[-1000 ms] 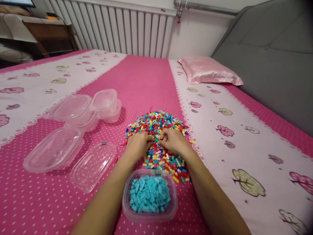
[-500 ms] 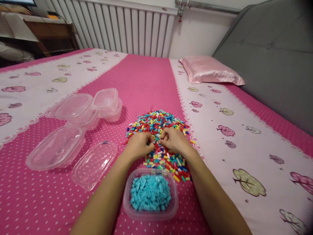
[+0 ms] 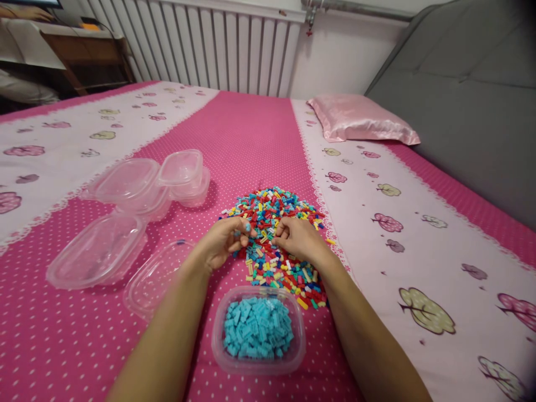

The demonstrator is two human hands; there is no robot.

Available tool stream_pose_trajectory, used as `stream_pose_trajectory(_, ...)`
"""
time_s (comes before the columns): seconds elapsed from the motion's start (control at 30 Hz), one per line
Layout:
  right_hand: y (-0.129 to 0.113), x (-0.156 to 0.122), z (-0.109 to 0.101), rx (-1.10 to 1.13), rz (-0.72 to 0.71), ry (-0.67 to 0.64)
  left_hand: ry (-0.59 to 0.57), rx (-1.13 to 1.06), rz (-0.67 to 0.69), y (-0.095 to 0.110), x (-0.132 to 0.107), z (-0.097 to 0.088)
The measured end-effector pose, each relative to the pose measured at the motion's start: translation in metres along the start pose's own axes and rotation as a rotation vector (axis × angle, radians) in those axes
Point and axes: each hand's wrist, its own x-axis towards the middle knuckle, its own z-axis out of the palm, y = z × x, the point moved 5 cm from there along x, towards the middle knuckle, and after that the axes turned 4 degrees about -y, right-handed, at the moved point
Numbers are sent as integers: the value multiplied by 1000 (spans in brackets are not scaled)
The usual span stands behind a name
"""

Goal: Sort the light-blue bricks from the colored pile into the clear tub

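Note:
A heap of small coloured bricks (image 3: 272, 209) in red, blue, yellow and white lies on the pink dotted bedsheet. My left hand (image 3: 220, 243) is lifted slightly off the heap's left edge, with a light blue brick pinched between thumb and fingertips. My right hand (image 3: 298, 239) rests on the heap with its fingers curled into the bricks. A clear plastic tub (image 3: 258, 329) full of light blue bricks sits just below the heap, between my forearms.
Empty clear tubs (image 3: 138, 187) and two loose lids (image 3: 96, 251) lie to the left on the sheet. A pink satin pillow (image 3: 360, 118) lies at the far right by the grey headboard (image 3: 469, 100). A white radiator (image 3: 218, 47) lines the back wall.
My left hand has lifted off the heap and turned palm-up toward the left with a light blue brick pinched in it. My right hand stays on the heap.

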Motion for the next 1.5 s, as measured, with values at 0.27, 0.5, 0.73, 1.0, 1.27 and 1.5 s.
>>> stream_pose_trajectory(0.27,-2,-1,-1,1,-6,-5,-112,-254,-184,-2,1,-1)
stream_pose_trajectory(0.5,-2,-2,-2,-8,9,11,-26,162,-4,2,-2,-4)
stream_pose_trajectory(0.73,-1,-2,-1,-12,-2,17,-79,818,105,-5,4,1)
stream_pose_trajectory(1.0,-1,-1,-2,-27,8,19,20,1043,220,-14,8,6)
stream_pose_trajectory(1.27,-1,-1,-1,-22,5,18,-26,941,250,-9,8,6)
stream_pose_trajectory(1.5,-2,-1,-2,-20,8,15,-54,435,156,0,-1,7)
